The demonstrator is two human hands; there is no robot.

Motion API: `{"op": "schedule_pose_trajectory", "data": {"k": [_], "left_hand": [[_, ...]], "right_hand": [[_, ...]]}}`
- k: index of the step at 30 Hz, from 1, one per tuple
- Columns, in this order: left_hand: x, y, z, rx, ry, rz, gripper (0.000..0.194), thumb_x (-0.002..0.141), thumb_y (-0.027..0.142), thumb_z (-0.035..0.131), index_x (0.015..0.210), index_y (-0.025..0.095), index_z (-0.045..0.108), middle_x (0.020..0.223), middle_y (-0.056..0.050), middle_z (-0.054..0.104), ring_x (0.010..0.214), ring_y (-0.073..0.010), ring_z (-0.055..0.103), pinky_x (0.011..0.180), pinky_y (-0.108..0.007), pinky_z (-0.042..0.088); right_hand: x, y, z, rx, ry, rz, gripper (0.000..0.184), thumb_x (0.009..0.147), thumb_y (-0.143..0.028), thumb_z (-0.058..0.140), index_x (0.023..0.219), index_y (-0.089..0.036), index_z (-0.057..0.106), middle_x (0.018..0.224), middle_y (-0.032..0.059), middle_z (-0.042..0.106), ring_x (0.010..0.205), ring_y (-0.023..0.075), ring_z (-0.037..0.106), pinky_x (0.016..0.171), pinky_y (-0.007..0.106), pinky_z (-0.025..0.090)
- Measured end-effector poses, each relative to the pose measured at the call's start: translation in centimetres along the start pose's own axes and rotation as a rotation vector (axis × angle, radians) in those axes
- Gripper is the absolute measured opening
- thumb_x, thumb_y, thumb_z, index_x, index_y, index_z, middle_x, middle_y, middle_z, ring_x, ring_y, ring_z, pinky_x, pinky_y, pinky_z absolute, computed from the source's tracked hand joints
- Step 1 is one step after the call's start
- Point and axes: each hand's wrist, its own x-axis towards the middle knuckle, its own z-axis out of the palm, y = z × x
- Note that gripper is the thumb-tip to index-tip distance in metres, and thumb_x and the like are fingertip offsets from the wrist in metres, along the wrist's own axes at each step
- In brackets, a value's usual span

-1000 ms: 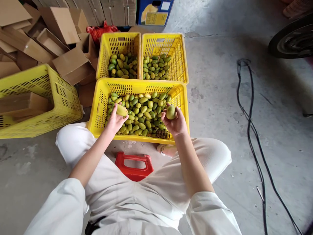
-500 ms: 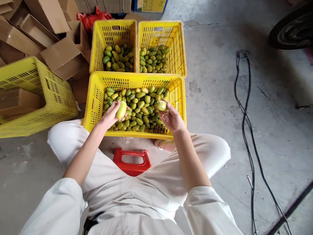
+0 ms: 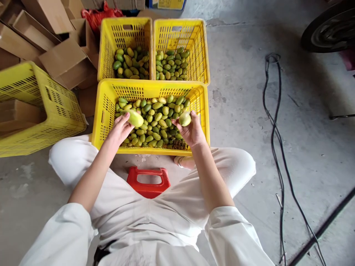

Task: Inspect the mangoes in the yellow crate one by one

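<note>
My left hand is closed on a pale green-yellow oval fruit, which lies tilted, its long side across the fingers. In my right hand another green-yellow fruit is gripped between thumb and fingers, its end turned towards me. Both hands are above the wide yellow crate, left and right of its middle. Many green and yellowish fruits of the same kind cover the crate's bottom. Some dark, brownish bits lie in its near right corner.
Behind stand two yellow crates, a left one and a right one, both partly filled with fruit. A yellow crate with cardboard inside and piled cardboard boxes are at left. A red stool is beneath me. Black cable lies right.
The fruit in my left hand has turned from upright to lying more sideways. My right hand has rotated its fruit so that an end faces me. The whole view has shifted slightly.
</note>
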Motion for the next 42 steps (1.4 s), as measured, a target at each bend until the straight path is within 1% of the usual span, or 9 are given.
{"op": "schedule_pose_trajectory", "data": {"k": [6,11,17,22,27,31,35,38,42], "left_hand": [[-0.7,0.5,1.6,-0.063,0.031,-0.083,0.049,0.119,0.054,0.045,0.098,0.019,0.072,0.080,-0.003,0.068,0.069,-0.0132,0.063,0.070,-0.024,0.060],[-1.0,1.0,1.8,-0.069,-0.013,-0.195,0.049,0.119,0.049,0.037,0.105,0.019,0.073,0.077,-0.004,0.067,0.057,-0.0127,0.060,0.044,-0.019,0.044],[-0.9,0.7,1.6,-0.050,-0.057,-0.150,0.034,0.110,0.035,0.054,0.127,0.019,0.078,0.089,-0.008,0.077,0.065,-0.0173,0.068,0.051,-0.023,0.049],[-0.6,-0.3,1.4,-0.057,-0.043,-0.096,0.026,0.105,0.035,0.071,0.125,0.019,0.079,0.097,-0.009,0.079,0.071,-0.0147,0.069,0.058,-0.022,0.052],[0.0,-1.0,0.8,-0.103,0.041,-0.048,0.009,0.098,0.024,0.080,0.093,0.020,0.073,0.091,-0.004,0.073,0.066,-0.0094,0.059,0.053,-0.018,0.046],[-0.1,-0.9,0.8,-0.162,0.052,0.010,0.020,0.096,0.037,0.084,0.087,0.026,0.070,0.083,-0.001,0.069,0.071,-0.0123,0.064,0.059,-0.020,0.056],[-0.9,-0.2,1.6,-0.244,0.077,-0.008,0.033,0.109,0.045,0.065,0.085,0.024,0.064,0.081,-0.002,0.072,0.082,-0.0146,0.075,0.078,-0.025,0.068],[-1.2,0.7,2.2,-0.217,0.078,-0.066,0.036,0.115,0.036,0.051,0.085,0.021,0.063,0.083,-0.003,0.073,0.068,-0.0085,0.071,0.063,-0.015,0.059],[-1.1,1.5,1.7,-0.033,-0.021,-0.188,0.038,0.108,0.051,0.066,0.085,0.022,0.064,0.062,0.005,0.052,0.041,-0.0068,0.044,0.039,-0.018,0.035]], "right_hand": [[0.3,0.4,-0.9,-0.060,0.007,-0.008,0.051,0.081,-0.071,0.093,0.099,-0.029,0.070,0.093,0.0065,0.079,0.072,0.0199,0.070,0.044,0.028,0.053],[-0.1,-0.1,-0.6,-0.050,-0.030,0.026,0.038,0.086,-0.056,0.087,0.112,-0.029,0.076,0.094,-0.0005,0.077,0.064,0.0138,0.060,0.046,0.025,0.050],[-0.4,-0.1,0.7,-0.033,-0.062,0.015,0.036,0.077,-0.034,0.094,0.108,-0.029,0.075,0.090,-0.0037,0.073,0.068,0.0111,0.060,0.053,0.021,0.052],[-0.3,0.4,0.1,-0.050,-0.064,0.012,0.045,0.081,-0.059,0.095,0.104,-0.030,0.070,0.087,-0.0030,0.068,0.068,0.0123,0.057,0.051,0.023,0.050],[-0.2,0.0,-0.6,0.014,-0.029,-0.017,0.051,0.084,-0.076,0.085,0.102,-0.031,0.068,0.083,0.0012,0.063,0.083,0.0210,0.067,0.055,0.029,0.058],[-0.1,0.0,-0.5,0.044,-0.010,-0.016,0.039,0.086,-0.062,0.087,0.101,-0.030,0.069,0.102,0.0039,0.076,0.092,0.0209,0.071,0.061,0.029,0.064],[-0.3,0.1,0.1,0.032,-0.062,0.010,0.031,0.089,-0.048,0.087,0.111,-0.031,0.074,0.112,0.0022,0.079,0.084,0.0166,0.069,0.058,0.026,0.061],[-0.8,0.0,0.6,0.047,-0.079,0.028,0.030,0.086,-0.033,0.087,0.113,-0.032,0.075,0.103,-0.0019,0.078,0.085,0.0150,0.072,0.066,0.025,0.064],[-1.3,-0.2,1.1,0.005,-0.084,0.054,0.055,0.076,-0.016,0.086,0.126,-0.035,0.075,0.099,-0.0048,0.078,0.100,0.0173,0.080,0.074,0.024,0.064]]}}
